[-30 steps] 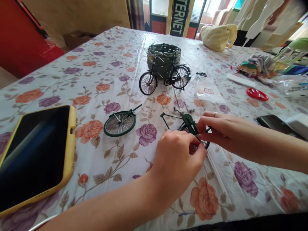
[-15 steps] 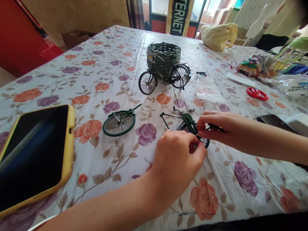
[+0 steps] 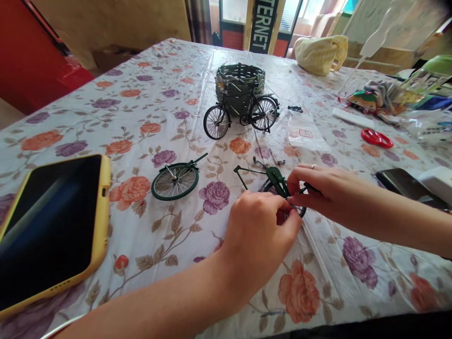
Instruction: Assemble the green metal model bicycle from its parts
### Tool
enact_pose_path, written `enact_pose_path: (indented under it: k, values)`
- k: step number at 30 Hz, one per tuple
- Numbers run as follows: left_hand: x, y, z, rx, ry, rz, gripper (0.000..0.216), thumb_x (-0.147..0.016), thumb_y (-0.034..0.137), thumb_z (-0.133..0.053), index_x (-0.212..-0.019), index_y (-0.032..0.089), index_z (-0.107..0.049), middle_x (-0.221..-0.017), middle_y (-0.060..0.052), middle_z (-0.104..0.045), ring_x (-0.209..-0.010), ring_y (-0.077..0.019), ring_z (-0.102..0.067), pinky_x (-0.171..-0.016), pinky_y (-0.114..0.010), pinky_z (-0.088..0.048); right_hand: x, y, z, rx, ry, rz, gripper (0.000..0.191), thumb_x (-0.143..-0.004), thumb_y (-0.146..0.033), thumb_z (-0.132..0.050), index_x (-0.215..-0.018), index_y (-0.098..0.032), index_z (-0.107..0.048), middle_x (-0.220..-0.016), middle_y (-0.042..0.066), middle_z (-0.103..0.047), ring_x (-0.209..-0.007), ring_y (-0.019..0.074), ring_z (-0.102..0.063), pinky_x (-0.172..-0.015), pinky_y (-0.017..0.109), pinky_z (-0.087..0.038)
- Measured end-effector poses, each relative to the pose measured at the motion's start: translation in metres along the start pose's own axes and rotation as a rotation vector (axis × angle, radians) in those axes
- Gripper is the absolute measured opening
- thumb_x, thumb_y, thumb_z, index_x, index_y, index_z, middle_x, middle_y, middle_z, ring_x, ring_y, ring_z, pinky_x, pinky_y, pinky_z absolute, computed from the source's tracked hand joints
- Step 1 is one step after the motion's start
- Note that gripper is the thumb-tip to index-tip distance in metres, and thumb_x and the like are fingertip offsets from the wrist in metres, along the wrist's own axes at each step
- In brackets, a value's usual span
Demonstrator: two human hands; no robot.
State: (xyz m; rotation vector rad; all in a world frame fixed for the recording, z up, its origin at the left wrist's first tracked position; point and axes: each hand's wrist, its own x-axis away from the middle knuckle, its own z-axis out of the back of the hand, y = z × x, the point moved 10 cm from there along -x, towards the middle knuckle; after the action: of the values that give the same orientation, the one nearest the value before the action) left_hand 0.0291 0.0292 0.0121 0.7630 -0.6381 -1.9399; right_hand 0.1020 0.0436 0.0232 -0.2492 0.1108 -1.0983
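- Left hand (image 3: 259, 240) pinching the green model bicycle frame (image 3: 276, 180) right at its rear wheel;
- right hand (image 3: 319, 190) closing on a small dark part (image 3: 310, 187) there;
- frame down on the floral tablecloth (image 3: 212, 245), near a loose spoked wheel (image 3: 174, 182)

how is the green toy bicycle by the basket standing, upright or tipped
Upright: the green toy bicycle stands on both wheels on the floral tablecloth.

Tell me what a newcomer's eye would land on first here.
A large yellow-cased smartphone dominates the lower left of the flower-printed plastic tablecloth. Right of centre, the left hand and right hand pinch a green metal miniature bicycle frame, with a loose green spoked wheel to its left. Farther back stands a complete miniature bicycle before a dark green woven basket.
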Motion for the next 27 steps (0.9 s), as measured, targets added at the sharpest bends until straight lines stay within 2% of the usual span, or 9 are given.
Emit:
enact_pose_path:
  k: [4,13,17,23,27]
  values:
    - [0.000,0.000,0.000,0.008,0.006,0.003,0.017,-0.074,0.023,-0.053,-0.062,0.019,-0.063,-0.065,0.000,-0.067,-0.057,-0.0125,-0.055,-0.058,-0.028,-0.039,-0.001,0.002,-0.004,-0.077,-0.036,0.008,0.009,-0.083,-0.026,-0.048,-0.077,-0.019,-0.049,-0.075,-0.001,-0.056,-0.063,0.0092,-0.048,-0.057,0.022,-0.034]
    - [0.000,-0.002,0.002,0.003,0.030,0.032,0.015,-0.072,0.023,-0.056,-0.058,0.019,-0.061,-0.059,0.003,-0.064,-0.053,-0.0108,-0.052,-0.055,-0.027,-0.037,-0.001,0.006,-0.003,-0.136,-0.027,-0.021,0.012,-0.082,-0.026,-0.050,-0.073,-0.018,-0.052,-0.073,-0.001,-0.055,-0.064,0.0093,-0.047,-0.059,0.022,-0.034]
    - [0.001,-0.002,0.003,0.004,0.032,0.021,0.010,-0.072,0.025,-0.056,-0.065,0.019,-0.060,-0.057,0.003,-0.061,-0.052,-0.0104,-0.051,-0.054,-0.026,-0.036,-0.001,0.006,-0.003,-0.155,-0.035,-0.034,0.011,-0.082,-0.025,-0.049,-0.074,-0.018,-0.053,-0.072,-0.001,-0.056,-0.063,0.0095,-0.047,-0.058,0.022,-0.034]
    - [0.006,0.003,0.005,-0.038,0.087,-0.051,0.008,-0.073,0.025,-0.057,-0.071,0.020,-0.063,-0.059,0.003,-0.061,-0.055,-0.0111,-0.051,-0.055,-0.027,-0.037,-0.001,0.007,-0.004,-0.167,-0.054,-0.043,0.011,-0.081,-0.023,-0.050,-0.072,-0.018,-0.052,-0.069,-0.003,-0.054,-0.061,0.0081,-0.045,-0.056,0.021,-0.034]
    - [0.013,0.019,0.014,-0.158,0.199,-0.232,0.012,-0.074,0.023,-0.056,-0.067,0.018,-0.065,-0.056,0.001,-0.061,-0.053,-0.0124,-0.052,-0.054,-0.028,-0.039,0.001,0.007,-0.004,-0.167,-0.041,-0.038,0.012,-0.081,-0.026,-0.051,-0.071,-0.019,-0.051,-0.067,-0.004,-0.053,-0.059,0.0073,-0.043,-0.055,0.020,-0.033]
